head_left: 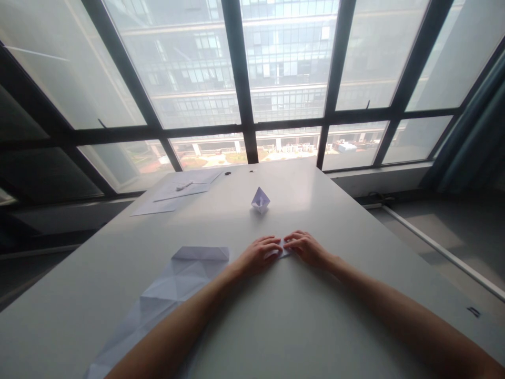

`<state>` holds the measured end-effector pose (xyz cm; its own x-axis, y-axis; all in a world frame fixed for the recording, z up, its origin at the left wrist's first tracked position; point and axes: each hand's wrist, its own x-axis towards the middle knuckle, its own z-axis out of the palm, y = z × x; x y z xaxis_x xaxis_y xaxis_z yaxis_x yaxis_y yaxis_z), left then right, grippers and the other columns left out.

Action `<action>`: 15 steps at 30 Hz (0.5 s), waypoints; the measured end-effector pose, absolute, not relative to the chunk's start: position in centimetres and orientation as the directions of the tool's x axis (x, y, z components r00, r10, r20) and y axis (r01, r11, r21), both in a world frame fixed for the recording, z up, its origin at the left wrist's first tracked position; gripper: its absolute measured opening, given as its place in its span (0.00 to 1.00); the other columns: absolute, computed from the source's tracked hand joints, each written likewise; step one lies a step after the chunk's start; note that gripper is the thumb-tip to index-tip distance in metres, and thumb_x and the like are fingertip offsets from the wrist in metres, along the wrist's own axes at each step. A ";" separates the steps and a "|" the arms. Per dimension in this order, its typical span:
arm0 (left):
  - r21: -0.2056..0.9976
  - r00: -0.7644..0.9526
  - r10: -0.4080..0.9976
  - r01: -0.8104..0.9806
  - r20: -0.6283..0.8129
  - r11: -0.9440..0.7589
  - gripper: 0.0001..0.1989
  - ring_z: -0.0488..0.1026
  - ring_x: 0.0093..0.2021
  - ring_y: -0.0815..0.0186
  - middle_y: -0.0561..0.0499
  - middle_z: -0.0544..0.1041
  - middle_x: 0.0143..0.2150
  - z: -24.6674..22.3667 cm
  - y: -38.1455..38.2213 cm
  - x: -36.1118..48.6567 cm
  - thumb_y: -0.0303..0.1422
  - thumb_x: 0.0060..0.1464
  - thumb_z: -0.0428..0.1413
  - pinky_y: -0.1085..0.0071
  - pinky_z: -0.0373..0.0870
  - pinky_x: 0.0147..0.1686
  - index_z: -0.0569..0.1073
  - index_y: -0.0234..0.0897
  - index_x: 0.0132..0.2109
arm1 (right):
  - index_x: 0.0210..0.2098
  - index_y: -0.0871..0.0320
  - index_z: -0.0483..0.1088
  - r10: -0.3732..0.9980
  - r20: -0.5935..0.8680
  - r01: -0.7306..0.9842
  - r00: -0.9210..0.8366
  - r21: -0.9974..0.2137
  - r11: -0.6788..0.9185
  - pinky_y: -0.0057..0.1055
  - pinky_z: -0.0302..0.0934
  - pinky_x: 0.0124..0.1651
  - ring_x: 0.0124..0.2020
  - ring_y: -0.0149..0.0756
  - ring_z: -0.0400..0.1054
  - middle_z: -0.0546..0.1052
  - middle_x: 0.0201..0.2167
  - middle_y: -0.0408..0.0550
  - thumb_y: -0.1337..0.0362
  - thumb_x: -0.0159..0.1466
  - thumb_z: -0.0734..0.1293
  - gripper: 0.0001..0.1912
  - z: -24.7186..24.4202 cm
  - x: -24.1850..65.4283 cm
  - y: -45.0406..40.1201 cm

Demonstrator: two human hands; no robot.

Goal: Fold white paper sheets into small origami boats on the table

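A small piece of folded white paper [283, 251] lies on the white table, mostly covered by fingers. My left hand [258, 255] has its bent fingers on the left side of this paper. From the right, my right hand [310, 249] grips the paper's other side, its fingertips close to those of the left. Just beyond both hands stands a small pointed origami figure [261, 200] of white paper. A long creased paper sheet [169, 288], folded over at its far end, lies to the left, partly beneath my left forearm.
Flat paper sheets [165, 202] lie at the table's far left, with a small slender object [184, 186] on them, too blurred to name. The white table [315, 326] reaches toward large dark-framed windows. A blue curtain [469, 131] hangs at the right.
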<state>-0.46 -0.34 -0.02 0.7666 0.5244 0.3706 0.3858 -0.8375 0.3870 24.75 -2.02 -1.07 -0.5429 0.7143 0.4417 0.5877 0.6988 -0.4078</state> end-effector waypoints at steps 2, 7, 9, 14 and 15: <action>0.381 0.758 0.534 0.399 0.375 -0.834 0.10 0.68 0.62 0.59 0.48 0.75 0.59 -0.1 -0.3 -0.5 0.32 0.65 0.54 0.58 0.66 0.62 0.77 0.43 0.50 | 0.45 0.47 0.80 0.721 0.437 0.591 -0.538 -0.415 0.692 0.37 0.62 0.55 0.51 0.40 0.70 0.79 0.50 0.46 0.74 0.66 0.64 0.18 -1.1 24.7 -2.0; 0.356 0.755 0.553 0.438 0.353 -0.825 0.18 0.68 0.62 0.57 0.46 0.75 0.59 -0.3 -0.2 -0.6 0.31 0.61 0.57 0.58 0.65 0.62 0.73 0.42 0.58 | 0.48 0.50 0.78 0.764 0.434 0.653 -0.477 -0.407 0.639 0.40 0.61 0.55 0.51 0.42 0.70 0.79 0.49 0.49 0.74 0.67 0.63 0.18 -1.1 24.6 -2.1; 0.333 0.751 0.565 0.465 0.342 -0.820 0.19 0.67 0.63 0.56 0.47 0.74 0.60 -0.4 -0.2 -0.6 0.31 0.61 0.58 0.57 0.65 0.63 0.72 0.43 0.59 | 0.49 0.51 0.78 0.786 0.435 0.684 -0.440 -0.405 0.606 0.41 0.61 0.54 0.51 0.43 0.70 0.79 0.49 0.50 0.73 0.67 0.64 0.17 -1.1 24.7 -2.1; 0.276 0.744 0.584 0.516 0.323 -0.811 0.17 0.63 0.66 0.54 0.49 0.72 0.63 -0.5 -0.2 -0.7 0.33 0.63 0.55 0.53 0.62 0.64 0.73 0.45 0.59 | 0.43 0.49 0.80 0.784 0.434 0.696 -0.443 -0.385 0.606 0.40 0.60 0.53 0.50 0.43 0.69 0.79 0.46 0.49 0.73 0.66 0.65 0.15 -1.2 24.8 -2.0; 0.271 0.746 0.582 0.517 0.324 -0.812 0.17 0.63 0.66 0.54 0.50 0.71 0.63 -0.5 -0.2 -0.7 0.33 0.64 0.55 0.53 0.62 0.64 0.73 0.46 0.59 | 0.42 0.49 0.80 0.780 0.437 0.700 -0.447 -0.372 0.609 0.40 0.60 0.53 0.48 0.42 0.69 0.78 0.45 0.49 0.74 0.66 0.65 0.16 -1.2 24.8 -2.0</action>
<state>-0.66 -0.20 -0.48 0.7457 0.5824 0.3238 0.5168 -0.8122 0.2707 24.84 -1.98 -1.16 -0.4471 0.7804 0.4372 0.7003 0.6095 -0.3718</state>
